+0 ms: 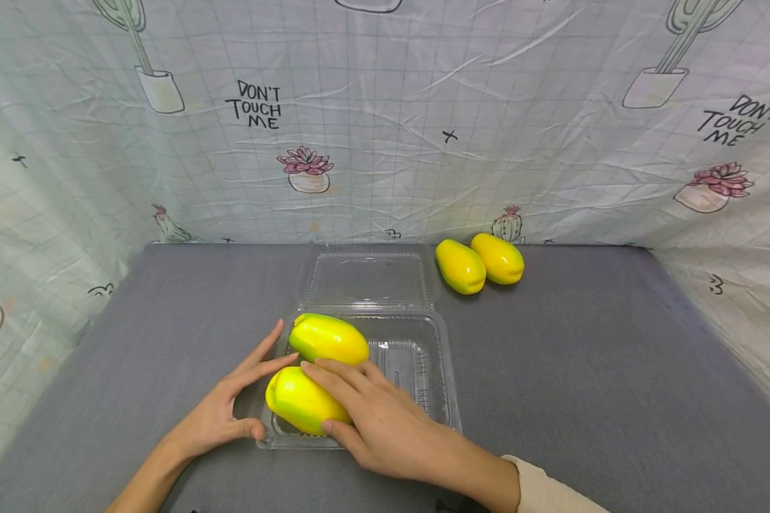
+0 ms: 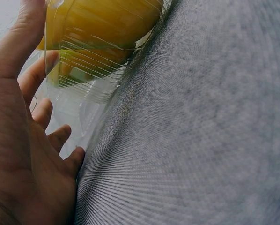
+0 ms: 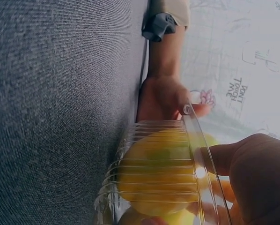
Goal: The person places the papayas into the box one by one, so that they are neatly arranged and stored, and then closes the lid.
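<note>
Gripping the nearer papaya-like fruit [image 1: 298, 399] in the clear clamshell [image 1: 448, 370], the right hand [image 1: 391, 425] faces the left hand [image 1: 213, 411], fingers spread wide.

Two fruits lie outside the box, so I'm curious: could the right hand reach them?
Probably not yet: the right hand holds a fruit in the box. Once free, likely yes: nothing tall blocks the outer fruits.

— How is your head view lit?
— Brightly, evenly; small highlights glint on my yellow fruits [image 1: 329, 340], and shadows are soft.
— And the wrist views?
— Left: tabletop [image 2: 201, 117] defocused rightward. Right: cloth backdrop [image 3: 243, 51] washed out, my right fingers [image 3: 219, 158] shaded.
</note>
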Action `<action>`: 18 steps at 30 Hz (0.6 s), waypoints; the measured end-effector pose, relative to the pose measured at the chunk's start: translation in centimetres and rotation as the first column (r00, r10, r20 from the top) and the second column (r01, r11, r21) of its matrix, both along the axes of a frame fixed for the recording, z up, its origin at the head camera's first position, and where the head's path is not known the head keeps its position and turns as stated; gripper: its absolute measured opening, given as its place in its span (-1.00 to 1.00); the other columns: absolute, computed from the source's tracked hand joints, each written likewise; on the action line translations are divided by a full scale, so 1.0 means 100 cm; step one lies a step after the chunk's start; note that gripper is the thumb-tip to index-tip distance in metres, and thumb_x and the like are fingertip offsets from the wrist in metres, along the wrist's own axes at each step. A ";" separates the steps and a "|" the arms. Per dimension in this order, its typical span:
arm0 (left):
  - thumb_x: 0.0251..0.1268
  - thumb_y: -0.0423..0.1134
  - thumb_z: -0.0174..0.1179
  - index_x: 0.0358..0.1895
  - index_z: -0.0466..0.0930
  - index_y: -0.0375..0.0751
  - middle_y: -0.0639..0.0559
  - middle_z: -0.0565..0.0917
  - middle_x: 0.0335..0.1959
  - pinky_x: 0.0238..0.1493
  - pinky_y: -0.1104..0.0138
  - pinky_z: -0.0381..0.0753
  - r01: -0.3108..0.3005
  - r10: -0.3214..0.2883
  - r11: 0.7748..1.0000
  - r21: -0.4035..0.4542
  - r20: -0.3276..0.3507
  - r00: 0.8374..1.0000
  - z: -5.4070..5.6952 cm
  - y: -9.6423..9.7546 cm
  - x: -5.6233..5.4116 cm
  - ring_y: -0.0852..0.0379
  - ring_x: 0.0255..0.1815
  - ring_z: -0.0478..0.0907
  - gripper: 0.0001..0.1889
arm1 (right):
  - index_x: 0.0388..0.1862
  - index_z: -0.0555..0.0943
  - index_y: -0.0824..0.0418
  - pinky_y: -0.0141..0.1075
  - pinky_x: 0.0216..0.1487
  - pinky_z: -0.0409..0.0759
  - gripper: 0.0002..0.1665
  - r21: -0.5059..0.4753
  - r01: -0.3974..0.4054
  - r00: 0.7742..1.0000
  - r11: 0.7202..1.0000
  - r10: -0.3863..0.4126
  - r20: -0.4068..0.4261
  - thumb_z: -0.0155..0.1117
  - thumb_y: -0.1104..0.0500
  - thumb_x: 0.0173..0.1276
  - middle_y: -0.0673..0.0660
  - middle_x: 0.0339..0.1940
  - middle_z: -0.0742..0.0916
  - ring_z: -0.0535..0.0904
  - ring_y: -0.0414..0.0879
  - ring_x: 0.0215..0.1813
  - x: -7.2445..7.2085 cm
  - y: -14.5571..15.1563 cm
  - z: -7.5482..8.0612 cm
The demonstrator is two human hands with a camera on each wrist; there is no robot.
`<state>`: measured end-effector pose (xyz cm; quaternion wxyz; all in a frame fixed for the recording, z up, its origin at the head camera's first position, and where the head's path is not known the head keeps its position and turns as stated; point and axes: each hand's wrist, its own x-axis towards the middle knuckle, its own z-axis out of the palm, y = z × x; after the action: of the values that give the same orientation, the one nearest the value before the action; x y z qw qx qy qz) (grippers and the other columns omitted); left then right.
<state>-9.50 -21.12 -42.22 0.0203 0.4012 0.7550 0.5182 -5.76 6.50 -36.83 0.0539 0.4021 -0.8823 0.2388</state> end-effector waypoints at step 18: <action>0.18 0.33 0.11 0.41 0.25 -0.30 -0.27 -0.19 0.53 0.34 0.52 -0.12 0.011 -0.011 1.000 0.006 -0.004 1.000 0.001 -0.001 -0.001 -0.20 0.52 -0.28 -0.10 | 0.55 0.03 -0.04 -0.13 0.06 0.53 -0.16 -0.043 -0.006 0.999 0.999 0.007 0.044 0.20 0.00 0.41 -0.03 0.44 0.31 0.37 -0.02 0.24 -0.004 0.010 0.019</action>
<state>-9.56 -21.21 -42.12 0.0205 0.4063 0.7512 0.5198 -6.14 7.51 -34.92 0.0420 0.3982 -0.8767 0.2667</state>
